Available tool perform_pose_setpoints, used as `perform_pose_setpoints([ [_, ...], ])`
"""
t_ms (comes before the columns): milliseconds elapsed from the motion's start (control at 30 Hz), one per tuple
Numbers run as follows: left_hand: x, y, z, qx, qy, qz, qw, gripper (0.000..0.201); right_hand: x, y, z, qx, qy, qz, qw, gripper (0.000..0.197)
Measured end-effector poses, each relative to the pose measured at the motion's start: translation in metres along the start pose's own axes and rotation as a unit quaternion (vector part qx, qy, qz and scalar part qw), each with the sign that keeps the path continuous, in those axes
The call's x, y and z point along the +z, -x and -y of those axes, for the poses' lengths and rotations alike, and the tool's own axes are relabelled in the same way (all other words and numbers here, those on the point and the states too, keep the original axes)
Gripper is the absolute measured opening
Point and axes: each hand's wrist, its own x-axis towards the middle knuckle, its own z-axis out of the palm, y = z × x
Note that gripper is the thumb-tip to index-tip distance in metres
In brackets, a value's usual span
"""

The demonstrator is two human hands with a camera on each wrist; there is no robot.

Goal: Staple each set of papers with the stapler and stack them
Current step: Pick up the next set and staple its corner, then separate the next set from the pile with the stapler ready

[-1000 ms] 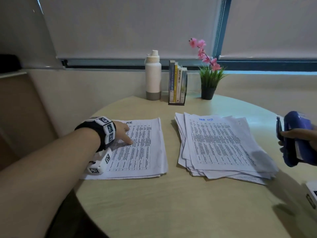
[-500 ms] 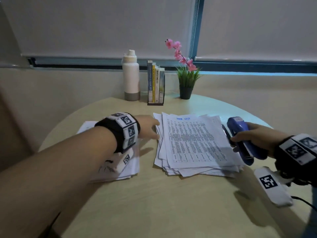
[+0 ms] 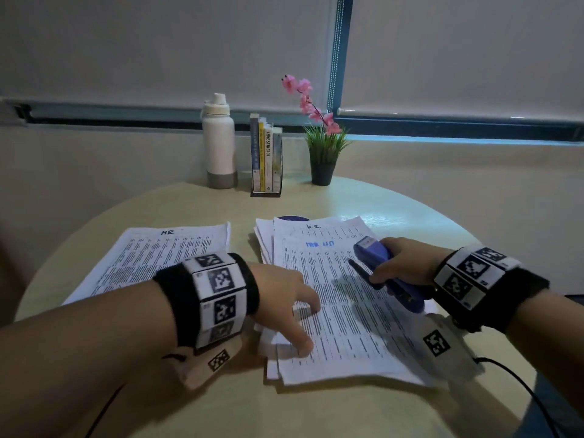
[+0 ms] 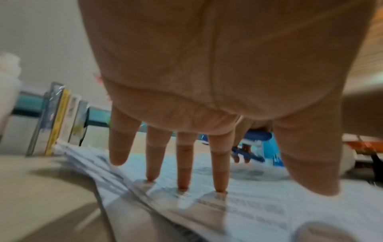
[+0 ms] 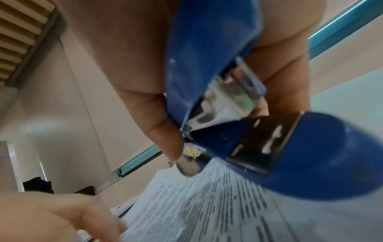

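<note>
A loose pile of printed papers (image 3: 344,314) lies in the middle of the round table, its top sheet headed in blue ink. My left hand (image 3: 294,308) rests on that top sheet (image 4: 259,204) with straight, spread fingers, several fingertips (image 4: 182,186) touching the paper. My right hand (image 3: 401,263) grips a blue stapler (image 3: 382,270) just above the pile's right side; its mouth stands apart (image 5: 228,104). A second set of papers (image 3: 158,257), marked HR, lies flat to the left.
At the table's far edge stand a white bottle (image 3: 219,143), a small rack of books (image 3: 266,156) and a potted plant with pink flowers (image 3: 321,153). Something dark blue (image 3: 294,218) peeks out behind the pile. A wall and window blinds lie beyond the table (image 3: 221,399).
My left hand left the HR set and moved right onto the loose pile, pulling its top sheet toward me. My right hand brought the stapler in from the far right over the pile.
</note>
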Motion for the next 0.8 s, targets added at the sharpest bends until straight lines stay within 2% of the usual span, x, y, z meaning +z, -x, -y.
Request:
perform_pose_setpoints([
  [100,-0.001,-0.002,0.005,0.015,0.030,-0.022,0.999,0.069,0.002,-0.004,0.008,-0.001,0.063,-0.014,0.998,0.031],
  [167,-0.005,-0.011,0.010,-0.025,0.026,-0.043,0.998,0.083,0.007,-0.008,0.015,0.003,0.105,-0.007,0.994,0.029],
  [267,-0.011,-0.025,0.015,-0.081,0.017,-0.020,0.996,0.096,0.018,-0.016,0.025,0.005,0.170,0.005,0.985,0.028],
  [400,-0.012,-0.032,0.014,-0.082,0.011,-0.020,0.996,0.092,0.027,-0.031,0.041,-0.006,0.174,-0.009,0.985,0.030],
  [467,-0.011,-0.033,0.014,-0.082,0.002,-0.034,0.996,0.089,0.029,-0.037,0.049,-0.014,0.183,-0.020,0.983,0.041],
  [600,-0.009,-0.036,0.016,-0.096,-0.008,-0.042,0.994,0.067,0.035,-0.046,0.056,-0.013,0.212,-0.010,0.977,0.061],
  [667,-0.008,-0.036,0.015,-0.096,0.002,-0.035,0.995,0.063,0.037,-0.050,0.058,-0.026,0.246,-0.002,0.969,0.055],
  [767,-0.008,-0.037,0.014,-0.086,0.012,-0.033,0.996,0.064,0.042,-0.052,0.062,-0.042,0.255,0.003,0.966,0.012],
  [800,-0.008,-0.037,0.014,-0.083,0.015,-0.035,0.996,0.069,0.045,-0.054,0.063,-0.049,0.264,-0.005,0.963,0.007],
])
